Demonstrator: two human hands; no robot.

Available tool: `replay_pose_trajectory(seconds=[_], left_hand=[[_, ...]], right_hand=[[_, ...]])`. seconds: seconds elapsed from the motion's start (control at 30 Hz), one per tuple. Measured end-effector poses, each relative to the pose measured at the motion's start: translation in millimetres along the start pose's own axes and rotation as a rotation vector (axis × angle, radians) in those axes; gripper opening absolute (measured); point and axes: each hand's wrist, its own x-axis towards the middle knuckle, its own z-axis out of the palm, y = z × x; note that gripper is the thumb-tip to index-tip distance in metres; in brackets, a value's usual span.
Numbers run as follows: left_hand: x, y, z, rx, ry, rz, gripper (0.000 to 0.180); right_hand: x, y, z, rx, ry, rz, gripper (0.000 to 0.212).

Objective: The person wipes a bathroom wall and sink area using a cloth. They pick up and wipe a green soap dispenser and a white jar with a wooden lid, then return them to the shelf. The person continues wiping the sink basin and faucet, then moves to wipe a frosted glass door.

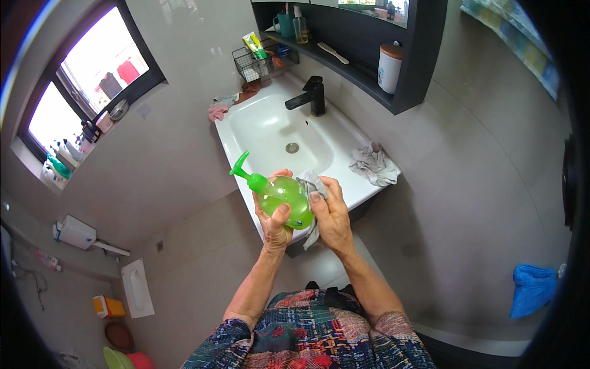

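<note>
Green soap bottle (284,198) sits over the sink (270,132) edge — left hand (273,224) closed around it, right hand (332,215) pressing a grey cloth (313,184) on it; a wet grip might let it slip.

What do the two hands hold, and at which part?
The left hand grips the round body of the green plastic pump bottle. The right hand presses a grey cloth against its side.

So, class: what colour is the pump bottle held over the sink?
Translucent green pump bottle, with a green pump head, shown best in the head view.
</note>
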Motion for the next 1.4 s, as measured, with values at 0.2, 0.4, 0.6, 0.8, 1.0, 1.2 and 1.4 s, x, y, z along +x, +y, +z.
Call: replay_pose_trajectory(seconds=[0.2, 0.4, 0.6, 0.8, 1.0, 1.2, 1.4], left_hand=[[-5.9, 6.4, 1.9, 0.008, -0.062, -0.032, 0.07], [-1.8, 8.5, 0.3, 0.009, 0.005, -0.032, 0.076], [3.6, 13.1, -1.4, 0.005, -0.083, -0.026, 0.076], [6.2, 14.3, -5.1, 0.019, -0.247, -0.042, 0.081], [5.9, 13.3, -9.8, 0.125, -0.271, 0.031, 0.081], [10.5, 0.8, -18.5, 0.26, -0.148, 0.01, 0.085], [-6.8, 8.7, 13.6, 0.147, 0.076, -0.125, 0.074]], right_hand=[[14.5, 0.9, -6.9, 0.618, -0.133, 0.526, 0.033], [-13.9, -8.0, 9.2, 0.128, 0.024, 0.181, 0.037], [-18.5, -17.4, 1.3, -0.425, -0.014, -0.417, 0.043], [9.1, -36.6, -12.8, -0.278, -0.206, -0.41, 0.039], [18.8, -29.3, -10.4, 0.203, -0.29, 0.021, 0.034], [10.0, 12.5, 2.0, 0.399, -0.082, 0.176, 0.036], [13.9, 8.9, 7.9, -0.056, 0.136, -0.206, 0.034]])
